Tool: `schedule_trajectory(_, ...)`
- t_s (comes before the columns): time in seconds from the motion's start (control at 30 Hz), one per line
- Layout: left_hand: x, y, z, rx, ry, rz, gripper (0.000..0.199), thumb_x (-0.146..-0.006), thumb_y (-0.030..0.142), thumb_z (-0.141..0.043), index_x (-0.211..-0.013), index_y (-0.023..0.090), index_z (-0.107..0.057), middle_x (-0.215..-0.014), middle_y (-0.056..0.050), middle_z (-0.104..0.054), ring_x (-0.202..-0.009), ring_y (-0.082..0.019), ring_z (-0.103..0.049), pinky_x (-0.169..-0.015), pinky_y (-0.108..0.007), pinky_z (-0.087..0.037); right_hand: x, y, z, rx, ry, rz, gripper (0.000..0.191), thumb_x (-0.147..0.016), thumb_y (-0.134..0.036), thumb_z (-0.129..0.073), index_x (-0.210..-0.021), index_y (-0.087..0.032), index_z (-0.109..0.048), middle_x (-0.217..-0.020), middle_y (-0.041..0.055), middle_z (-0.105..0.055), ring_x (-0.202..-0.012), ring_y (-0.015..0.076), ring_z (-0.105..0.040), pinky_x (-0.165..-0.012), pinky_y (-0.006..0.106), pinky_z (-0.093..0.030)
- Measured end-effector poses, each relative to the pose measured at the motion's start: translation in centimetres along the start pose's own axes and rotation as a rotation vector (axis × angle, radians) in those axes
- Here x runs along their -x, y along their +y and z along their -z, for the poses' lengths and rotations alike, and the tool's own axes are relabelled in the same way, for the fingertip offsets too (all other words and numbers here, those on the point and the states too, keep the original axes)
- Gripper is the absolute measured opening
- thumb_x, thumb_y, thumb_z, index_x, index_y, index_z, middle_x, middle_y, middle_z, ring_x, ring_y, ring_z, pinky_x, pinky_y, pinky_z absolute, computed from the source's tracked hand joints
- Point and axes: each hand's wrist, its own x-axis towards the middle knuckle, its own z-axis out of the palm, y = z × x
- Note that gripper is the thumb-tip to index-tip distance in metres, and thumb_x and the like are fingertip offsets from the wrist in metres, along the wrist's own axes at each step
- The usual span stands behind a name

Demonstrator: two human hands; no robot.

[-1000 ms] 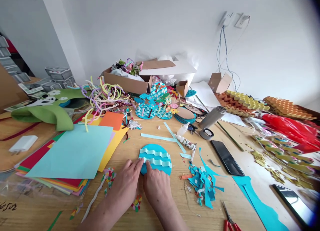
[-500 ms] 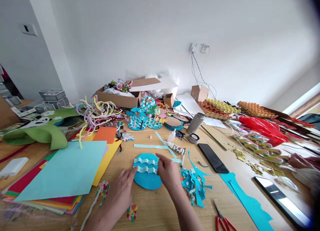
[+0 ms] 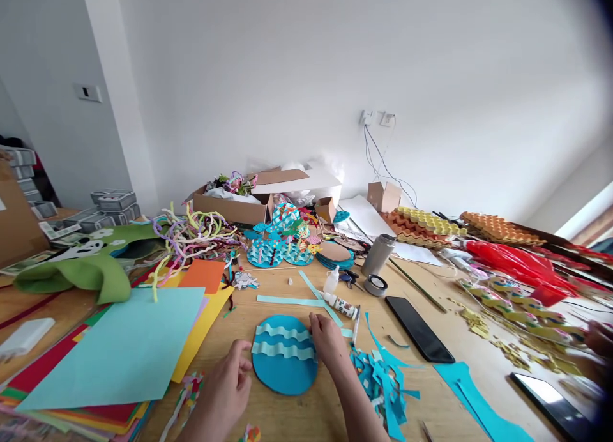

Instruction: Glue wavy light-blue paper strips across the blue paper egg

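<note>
A round blue disc [image 3: 285, 373] lies flat on the wooden table, crossed by two wavy pale-blue strips [image 3: 283, 350] on its upper half. Beside its left edge is my left hand [image 3: 225, 379], fingers bent and apart, with nothing in them. My right hand [image 3: 326, 340] rests at the disc's upper right edge, its fingers curled together near the strip ends; what they grip, if anything, is hidden. Behind the disc lie flat pale-blue strips [image 3: 282, 300], a glue tube [image 3: 341, 305] and a small white bottle [image 3: 331, 280].
Coloured paper sheets [image 3: 119, 346] are stacked at the left. Blue scraps [image 3: 383, 381] lie right of my right forearm, near a black phone [image 3: 419, 328]. A metal flask [image 3: 380, 255] stands behind. Another person's hand [image 3: 599, 337] shows at the far right edge.
My left hand has drawn back from the disc's left edge. My right hand, its index finger stretched out before, is now curled at the upper right edge. The view has tilted up.
</note>
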Motion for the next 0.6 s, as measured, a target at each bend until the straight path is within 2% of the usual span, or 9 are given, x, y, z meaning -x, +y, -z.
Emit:
schedule_trajectory(0.17,-0.1,-0.1,0.1,0.214,0.006,-0.004,0.047,-0.072,0.008,-0.043,-0.117,0.021,-0.05,-0.095,-0.004,-0.072,-0.086,-0.018,-0.068,-0.079,-0.029,-0.052,0.0,0.9,-0.3,-0.121,-0.009,0.007,0.052,-0.095,-0.043,-0.026,-0.075,-0.016,-0.066,-0.078,0.0111,-0.072,-0.076,0.022,-0.066,-0.066,0.028,-0.043)
schedule_trajectory(0.33,-0.3,0.3,0.6,0.496,0.122,-0.028,0.047,-0.073,0.028,-0.051,-0.119,0.018,-0.048,-0.113,-0.012,-0.067,-0.094,-0.021,-0.068,-0.084,-0.034,-0.055,-0.1,1.6,-0.7,-0.288,-0.054,0.006,0.063,-0.092,-0.057,-0.021,-0.084,-0.014,-0.066,-0.076,0.0092,-0.068,-0.069,0.0202,-0.063,-0.059,0.028,-0.044)
schedule_trajectory(0.4,-0.4,0.8,0.9,0.599,0.162,-0.043,0.048,-0.075,0.038,-0.056,-0.118,0.018,-0.048,-0.122,-0.015,-0.063,-0.095,-0.022,-0.068,-0.086,-0.037,-0.055,0.1,1.5,-0.6,-0.444,-0.097,-0.004,0.065,-0.088,-0.065,-0.026,-0.087,-0.014,-0.065,-0.072,0.0068,-0.065,-0.063,0.0184,-0.061,-0.056,0.027,-0.043)
schedule_trajectory(0.5,-0.4,1.3,1.3,0.704,0.194,-0.026,0.051,-0.077,0.048,-0.058,-0.117,0.019,-0.048,-0.119,-0.015,-0.064,-0.096,-0.024,-0.069,-0.084,-0.037,-0.056,0.6,0.8,-0.3,-0.738,-0.205,-0.023,0.057,-0.075,-0.072,-0.047,-0.068,-0.017,-0.059,-0.056,-0.0001,-0.054,-0.052,0.0142,-0.051,-0.052,0.026,-0.037)
schedule_trajectory(0.6,-0.6,1.1,1.4,0.765,0.207,-0.025,0.054,-0.078,0.05,-0.058,-0.12,0.018,-0.047,-0.105,-0.012,-0.07,-0.1,-0.026,-0.068,-0.085,-0.037,-0.056,1.4,-0.2,0.2,-0.853,-0.294,-0.01,0.053,-0.07,-0.068,-0.059,-0.054,-0.019,-0.048,-0.049,-0.0025,-0.049,-0.048,0.0107,-0.043,-0.052,0.025,-0.033)
